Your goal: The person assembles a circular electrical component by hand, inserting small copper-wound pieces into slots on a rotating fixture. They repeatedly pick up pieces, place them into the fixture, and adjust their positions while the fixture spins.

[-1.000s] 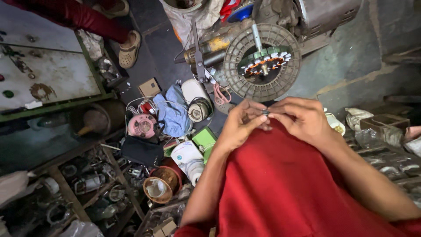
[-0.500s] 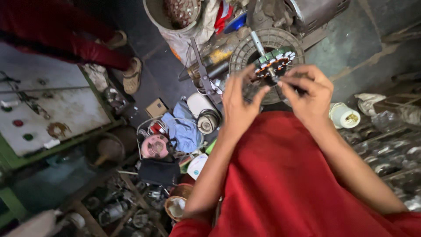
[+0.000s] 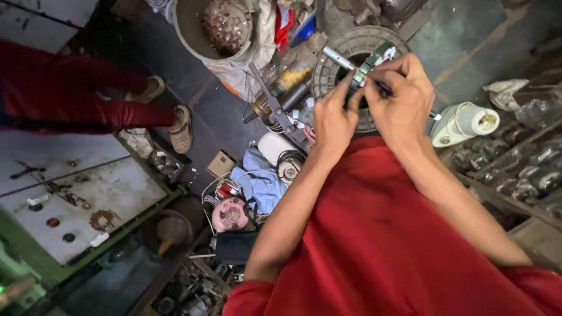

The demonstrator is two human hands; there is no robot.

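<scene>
Metal, small and grey-green, the part (image 3: 374,58) is being pinched between the fingers of the left hand (image 3: 333,120) and the right hand (image 3: 401,99), above the round grey ribbed motor housing (image 3: 336,61) on the floor. Both hands are clamping it together; this seems a fine fitting step, and it is asking for steady, small finger movements.

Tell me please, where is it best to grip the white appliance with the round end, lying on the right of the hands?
Grip the white appliance around its cylindrical end, coming from above. That barrel lies on its side, apart from the right hand, with its upper surface uncovered, so fingers could wrap it. Its base sits against clutter at the shelf edge and probably offers less room.
</scene>
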